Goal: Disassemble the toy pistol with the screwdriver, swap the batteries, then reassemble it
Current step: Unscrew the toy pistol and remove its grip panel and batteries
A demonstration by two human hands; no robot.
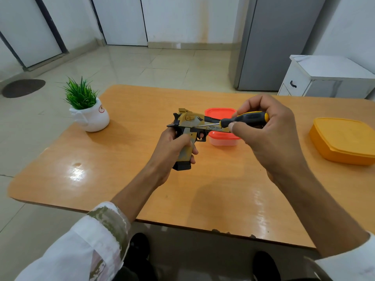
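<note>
The toy pistol [192, 124] is tan and grey with black parts, held above the wooden table [142, 169] with its barrel pointing right. My left hand [172, 147] is wrapped around its grip. My right hand [265, 130] holds a black and yellow screwdriver [243, 119] by the handle. The thin metal shaft runs left and its tip touches the side of the pistol's slide. No batteries are visible.
A small red-lidded container [221, 113] stands just behind the pistol. A yellow lidded box [343, 138] lies at the right edge of the table. A potted green plant [89, 110] sits at the far left corner. A white cabinet [328, 76] stands beyond the table.
</note>
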